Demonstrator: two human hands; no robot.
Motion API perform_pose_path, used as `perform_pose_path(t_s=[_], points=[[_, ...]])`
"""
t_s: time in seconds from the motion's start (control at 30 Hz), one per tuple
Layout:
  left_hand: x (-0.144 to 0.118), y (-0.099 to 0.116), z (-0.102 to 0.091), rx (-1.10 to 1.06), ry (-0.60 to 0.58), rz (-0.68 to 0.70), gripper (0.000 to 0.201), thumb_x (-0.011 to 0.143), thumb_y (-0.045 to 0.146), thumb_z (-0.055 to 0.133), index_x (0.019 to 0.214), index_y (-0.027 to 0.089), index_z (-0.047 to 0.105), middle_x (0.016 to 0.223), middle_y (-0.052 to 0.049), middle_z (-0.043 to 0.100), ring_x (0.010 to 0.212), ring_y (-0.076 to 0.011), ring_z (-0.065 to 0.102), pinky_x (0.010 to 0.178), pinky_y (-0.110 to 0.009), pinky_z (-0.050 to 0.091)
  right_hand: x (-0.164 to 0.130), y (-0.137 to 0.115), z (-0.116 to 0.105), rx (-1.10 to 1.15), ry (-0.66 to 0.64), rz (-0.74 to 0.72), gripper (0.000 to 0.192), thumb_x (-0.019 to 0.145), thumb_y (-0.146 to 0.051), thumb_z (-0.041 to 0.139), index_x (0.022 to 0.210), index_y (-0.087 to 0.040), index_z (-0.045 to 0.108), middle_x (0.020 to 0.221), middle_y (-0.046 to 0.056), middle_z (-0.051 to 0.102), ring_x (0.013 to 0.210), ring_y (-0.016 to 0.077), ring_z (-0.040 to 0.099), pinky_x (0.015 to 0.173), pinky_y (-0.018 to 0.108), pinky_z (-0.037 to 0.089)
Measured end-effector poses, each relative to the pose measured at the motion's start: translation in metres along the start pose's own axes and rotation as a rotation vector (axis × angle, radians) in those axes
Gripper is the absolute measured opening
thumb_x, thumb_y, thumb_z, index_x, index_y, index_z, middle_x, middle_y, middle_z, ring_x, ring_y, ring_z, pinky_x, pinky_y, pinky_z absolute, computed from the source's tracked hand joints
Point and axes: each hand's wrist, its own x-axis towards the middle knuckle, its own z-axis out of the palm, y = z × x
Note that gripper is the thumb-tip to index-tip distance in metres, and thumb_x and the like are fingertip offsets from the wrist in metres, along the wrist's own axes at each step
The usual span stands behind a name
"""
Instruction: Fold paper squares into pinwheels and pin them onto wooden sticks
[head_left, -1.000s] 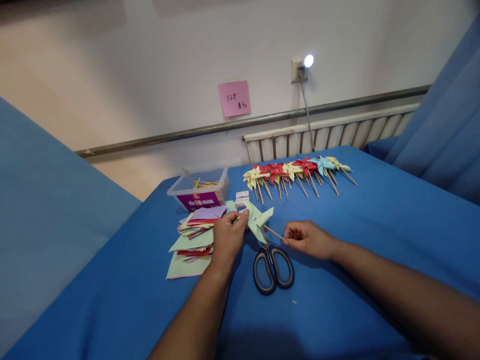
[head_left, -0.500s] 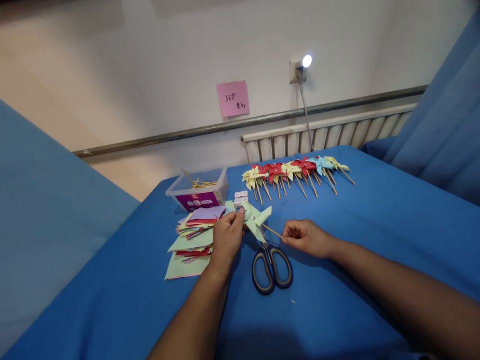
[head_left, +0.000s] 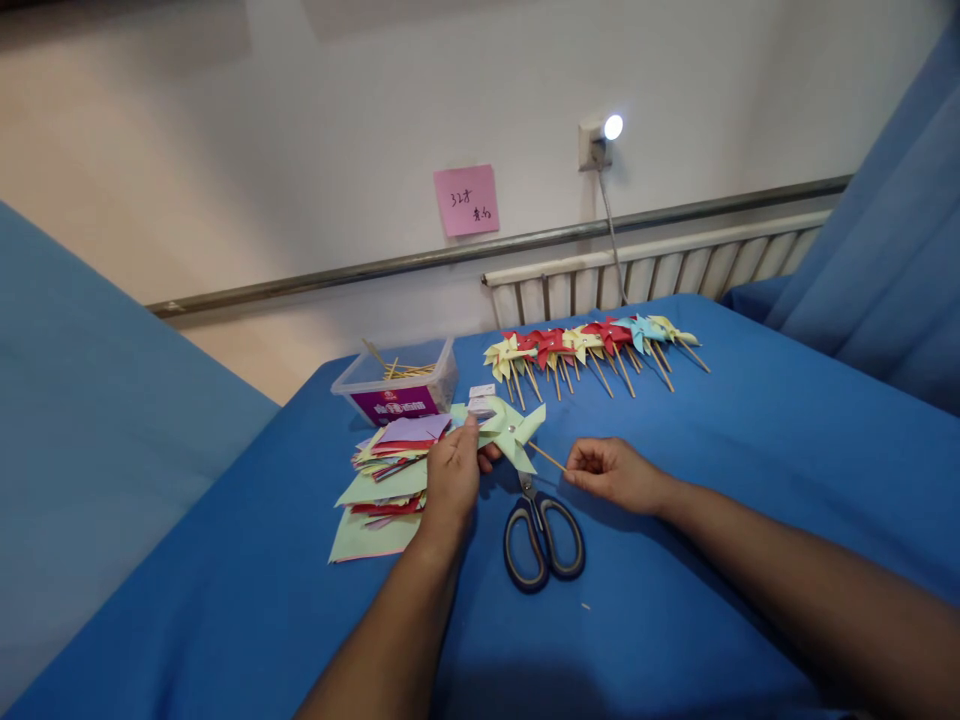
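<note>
My right hand (head_left: 619,473) is closed in a pinch on the lower end of the thin wooden stick of a pale green paper pinwheel (head_left: 516,432). The pinwheel is held tilted above the cloth, its blades fixed at the middle by a small shiny pin. Beside its left blade is my left hand (head_left: 452,470), thumb and fingers apart; whether they touch the paper I cannot tell. Just under the pinwheel lie scissors (head_left: 546,540) with dark handles, their blades partly hidden. Two small white boxes (head_left: 482,392) stand behind the pinwheel.
Stacks of coloured paper (head_left: 379,487) lie left of my left hand. Behind them stands a clear plastic tub (head_left: 442,375) with wooden sticks. A row of finished pinwheels (head_left: 581,345) lies along the back of the blue-covered table (head_left: 712,450). Blue curtains hang at both sides.
My left thumb and fingers have come apart from their pinch on the blade. The pinwheel has turned slightly and tipped upward. My right hand keeps its hold on the stick.
</note>
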Motion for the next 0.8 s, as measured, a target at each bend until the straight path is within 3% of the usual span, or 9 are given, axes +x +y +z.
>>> perform_pose_path(t_s=[0.23, 0.37, 0.5, 0.6, 0.8], points=[[0.001, -0.007, 0.002, -0.158, -0.018, -0.115, 0.056, 0.079, 0.064, 0.05, 0.083, 0.011, 0.066, 0.062, -0.004, 0.064, 0.046, -0.0108, 0.049, 0.046, -0.024, 0.036, 0.005, 0.005, -0.002, 0.045, 0.132, 0.023, 0.026, 0.073, -0.042, 0.066, 0.07, -0.019, 0.054, 0.059, -0.005, 0.049, 0.052, 0.0086, 0.042, 0.05, 0.022, 0.035], [-0.003, -0.007, 0.008, -0.096, -0.104, -0.086, 0.055, 0.077, 0.063, 0.053, 0.085, 0.011, 0.068, 0.062, -0.003, 0.063, 0.047, -0.0107, 0.05, 0.048, -0.024, 0.038, 0.011, 0.009, -0.005, -0.009, 0.256, 0.022, 0.025, 0.074, -0.042, 0.064, 0.068, -0.019, 0.055, 0.058, -0.005, 0.05, 0.051, 0.009, 0.042, 0.049, 0.022, 0.036], [-0.007, -0.011, 0.016, 0.005, -0.215, -0.047, 0.052, 0.08, 0.061, 0.051, 0.083, 0.012, 0.069, 0.062, -0.003, 0.062, 0.049, -0.0118, 0.05, 0.051, -0.026, 0.039, 0.02, 0.013, -0.018, -0.072, 0.468, 0.033, 0.028, 0.072, -0.046, 0.063, 0.065, -0.02, 0.055, 0.054, -0.004, 0.051, 0.048, 0.0098, 0.043, 0.047, 0.022, 0.036], [-0.007, -0.017, 0.02, 0.067, -0.28, -0.062, 0.049, 0.078, 0.06, 0.055, 0.082, 0.013, 0.069, 0.062, -0.003, 0.062, 0.047, -0.0121, 0.049, 0.05, -0.026, 0.037, 0.03, 0.017, -0.045, -0.109, 0.635, 0.067, 0.03, 0.072, -0.049, 0.059, 0.066, -0.02, 0.056, 0.054, -0.003, 0.054, 0.048, 0.0114, 0.047, 0.048, 0.024, 0.038], [-0.002, -0.025, 0.023, 0.116, -0.321, -0.084, 0.046, 0.076, 0.058, 0.057, 0.076, 0.014, 0.067, 0.061, -0.003, 0.062, 0.049, -0.0133, 0.05, 0.05, -0.026, 0.037, 0.045, 0.031, -0.132, -0.234, 0.98, 0.216, 0.029, 0.079, -0.042, 0.05, 0.072, -0.017, 0.062, 0.059, 0.005, 0.063, 0.053, 0.0174, 0.058, 0.051, 0.027, 0.043]])
